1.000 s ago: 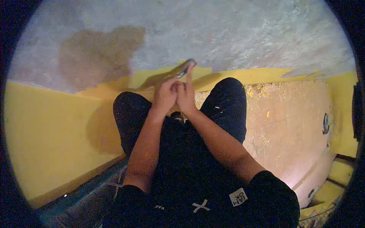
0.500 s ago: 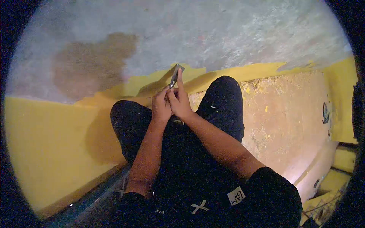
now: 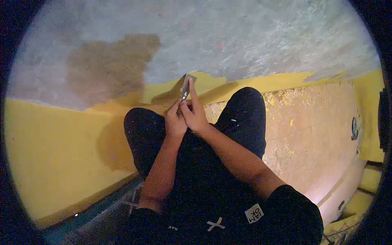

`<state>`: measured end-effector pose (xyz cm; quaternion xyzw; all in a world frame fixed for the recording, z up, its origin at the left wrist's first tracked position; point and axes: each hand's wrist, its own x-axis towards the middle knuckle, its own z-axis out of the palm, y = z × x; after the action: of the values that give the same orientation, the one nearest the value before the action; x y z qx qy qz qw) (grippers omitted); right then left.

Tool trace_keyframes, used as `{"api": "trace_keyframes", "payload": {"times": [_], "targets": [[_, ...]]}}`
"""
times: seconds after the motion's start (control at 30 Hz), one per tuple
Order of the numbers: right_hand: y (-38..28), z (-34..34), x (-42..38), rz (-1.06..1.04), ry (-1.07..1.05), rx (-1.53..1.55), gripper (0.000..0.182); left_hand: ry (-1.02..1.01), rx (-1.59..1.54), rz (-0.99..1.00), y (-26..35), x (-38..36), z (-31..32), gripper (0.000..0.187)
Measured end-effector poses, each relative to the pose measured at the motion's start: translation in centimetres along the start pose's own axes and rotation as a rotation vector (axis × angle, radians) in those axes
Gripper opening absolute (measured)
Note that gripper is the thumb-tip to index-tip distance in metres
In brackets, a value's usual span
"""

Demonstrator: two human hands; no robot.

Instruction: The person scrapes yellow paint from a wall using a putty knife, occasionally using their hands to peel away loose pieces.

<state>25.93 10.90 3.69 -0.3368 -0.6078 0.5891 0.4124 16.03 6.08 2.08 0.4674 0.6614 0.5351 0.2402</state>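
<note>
A flat grey metal scraper (image 3: pixel 185 89) points up and away from me, its blade end against the yellow paint (image 3: pixel 209 79) near the ragged edge of the grey wall area. My right hand (image 3: pixel 196 117) is closed around the lower part of it, with the index finger stretched along the blade toward the tip. Pressed up beside it, my left hand (image 3: pixel 175 122) grips the same low end with bent fingers. The handle is hidden between the two hands. Both hands are held together above my lap, between my knees.
The bare grey surface (image 3: pixel 245 36) spreads across the top, with a brown shadow on it. Smooth yellow wall (image 3: pixel 53 143) lies at left, above a dark edge strip. At right, a worn tan surface (image 3: pixel 310 134) carries yellow flakes. My bent dark-trousered knees (image 3: pixel 244 107) flank my hands.
The whole view has shifted slightly, so the wall and knees sit a little right and lower. Both hands keep their hold, and the scraper's blade looks turned a little more toward me.
</note>
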Motion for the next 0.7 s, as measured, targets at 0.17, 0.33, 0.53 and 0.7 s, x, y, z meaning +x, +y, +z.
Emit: {"api": "trace_keyframes", "payload": {"times": [0.17,0.33,0.53,0.7], "targets": [[-0.2,-0.3,0.1,0.069,0.000,0.052,0.086,-0.004,0.072,0.024,1.0,0.1,0.4,0.021],[-1.3,-1.0,-0.2,0.056,-0.006,0.008,0.083,0.041,0.073,-0.067,0.8,0.1,0.7,0.022],[-1.3,-1.6,-0.2,0.040,-0.009,-0.020,0.085,0.074,0.074,-0.038,1.1,-0.2,1.4,0.023],[-1.1,-2.0,0.2,0.052,-0.031,0.029,0.086,0.018,0.159,-0.097,2.3,0.8,-0.1,0.020]]}}
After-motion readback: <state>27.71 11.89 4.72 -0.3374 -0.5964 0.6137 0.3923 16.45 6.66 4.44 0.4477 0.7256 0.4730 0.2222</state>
